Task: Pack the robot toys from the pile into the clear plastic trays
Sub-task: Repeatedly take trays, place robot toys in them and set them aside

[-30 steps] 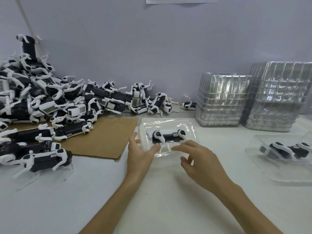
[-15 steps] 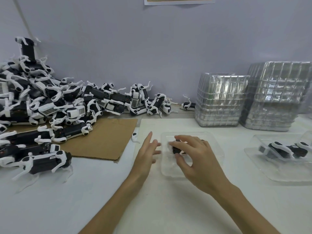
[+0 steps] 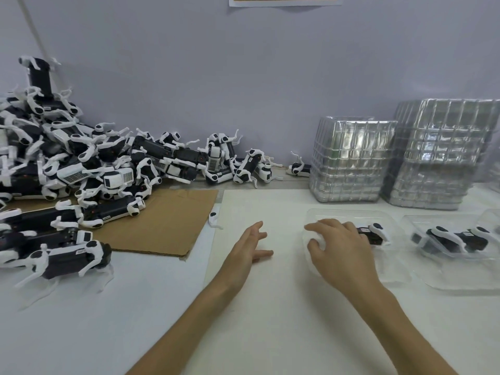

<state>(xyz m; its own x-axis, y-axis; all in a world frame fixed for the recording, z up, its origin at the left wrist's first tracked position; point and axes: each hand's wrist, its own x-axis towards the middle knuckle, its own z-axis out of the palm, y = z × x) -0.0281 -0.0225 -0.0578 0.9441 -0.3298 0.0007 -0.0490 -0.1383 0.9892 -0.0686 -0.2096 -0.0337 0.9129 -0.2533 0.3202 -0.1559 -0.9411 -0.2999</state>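
A big pile of black-and-white robot toys (image 3: 81, 169) fills the left side against the wall. My right hand (image 3: 341, 247) rests with spread fingers on top of a clear plastic tray (image 3: 351, 213) that holds one robot toy (image 3: 374, 234); the hand hides most of that toy. My left hand (image 3: 251, 244) lies open on the white table, apart from the tray, holding nothing. Right beside this tray sits a second clear tray (image 3: 460, 280) with a robot toy (image 3: 454, 239) inside.
Two tall stacks of empty clear trays (image 3: 351, 158) (image 3: 443, 152) stand at the back right. A brown cardboard sheet (image 3: 162, 223) lies under the pile's edge, with a loose white part (image 3: 213, 220) beside it. One robot toy (image 3: 70, 258) stands near the left front.
My right hand came down on the tray with the toy and slid it right, next to the second tray. My left hand let go of the tray and stayed behind, open.
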